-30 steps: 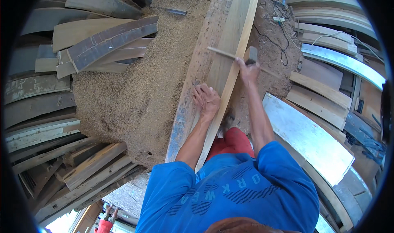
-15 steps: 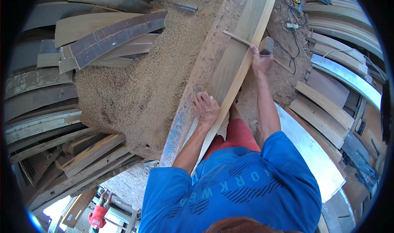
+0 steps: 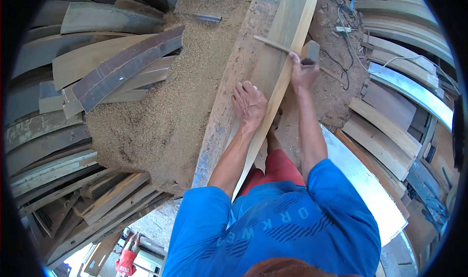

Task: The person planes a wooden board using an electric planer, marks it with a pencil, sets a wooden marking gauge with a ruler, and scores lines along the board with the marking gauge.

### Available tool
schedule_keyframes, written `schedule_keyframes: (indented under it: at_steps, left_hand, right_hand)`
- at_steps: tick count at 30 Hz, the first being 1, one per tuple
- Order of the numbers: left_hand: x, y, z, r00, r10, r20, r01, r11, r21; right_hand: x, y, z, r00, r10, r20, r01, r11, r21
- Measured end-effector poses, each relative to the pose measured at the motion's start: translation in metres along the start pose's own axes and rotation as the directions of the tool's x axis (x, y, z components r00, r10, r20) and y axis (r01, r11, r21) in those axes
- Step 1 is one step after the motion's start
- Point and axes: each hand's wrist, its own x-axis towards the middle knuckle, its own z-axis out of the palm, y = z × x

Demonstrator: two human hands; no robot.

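Observation:
A long pale wooden board [image 3: 270, 69] lies lengthwise on a worn, paint-stained bench plank [image 3: 209, 140]. My right hand [image 3: 304, 74] is closed around a wooden marking gauge at the board's right edge. The gauge's block [image 3: 311, 51] shows beyond my fingers, and its thin stem [image 3: 270, 43] reaches across the board's face to the left. Nearer to me, my left hand [image 3: 249, 101] lies over the board, its fingers bent down at the left edge. Those fingertips are partly hidden.
Sawdust [image 3: 156, 111] covers the floor to the left, beside stacked planks [image 3: 122, 72]. On the right lie cables [image 3: 348, 48], more boards [image 3: 382, 126] and a white panel [image 3: 363, 179]. A person in red [image 3: 126, 262] is at the far lower left.
My left hand has moved forward along the board, closer to the gauge. My right hand, still holding the gauge, has shifted slightly forward. The whole view has tilted a little.

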Motion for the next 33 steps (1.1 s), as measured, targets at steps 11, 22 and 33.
schedule_keyframes:
  at_steps: [11,22,33]
  left_hand:
    - [0.003,-0.010,0.002,0.999,-0.023,0.035,0.022,0.999,0.034]
    - [0.009,-0.008,0.006,0.998,0.051,-0.029,-0.051,0.999,-0.001]
    - [0.118,0.054,0.036,1.000,0.016,0.004,-0.016,1.000,0.014]
  right_hand:
    - [-0.016,-0.009,-0.004,0.998,-0.036,0.042,0.038,0.999,-0.031]
    - [0.124,-0.018,0.027,0.992,0.108,0.065,-0.102,0.991,-0.085]
    - [0.070,-0.016,0.026,0.980,-0.193,-0.058,0.199,0.968,0.154]
